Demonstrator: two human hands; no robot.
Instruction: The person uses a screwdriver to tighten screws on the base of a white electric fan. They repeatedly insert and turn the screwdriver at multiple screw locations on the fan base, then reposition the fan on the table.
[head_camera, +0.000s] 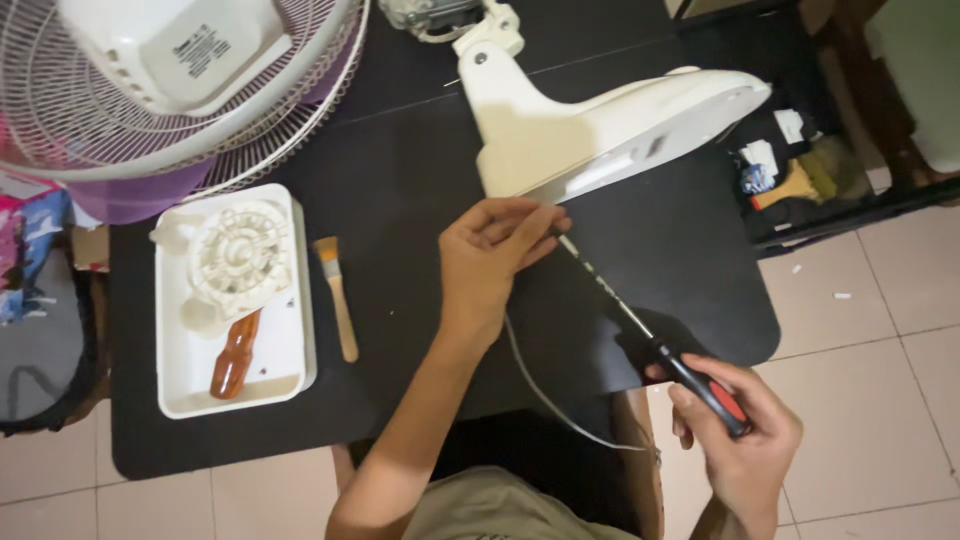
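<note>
I see the right hand clenched around the black-and-red handle of a long screwdriver, off the counter's near edge. Left hand pinches the shaft near its tip, just below the white fan base lying on the black counter. To the left: white tray, small brush, fan grille.

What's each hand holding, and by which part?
Right hand grips a long screwdriver by its black-and-red handle. Left hand pinches the shaft near the tip, at the edge of the white fan base.
</note>
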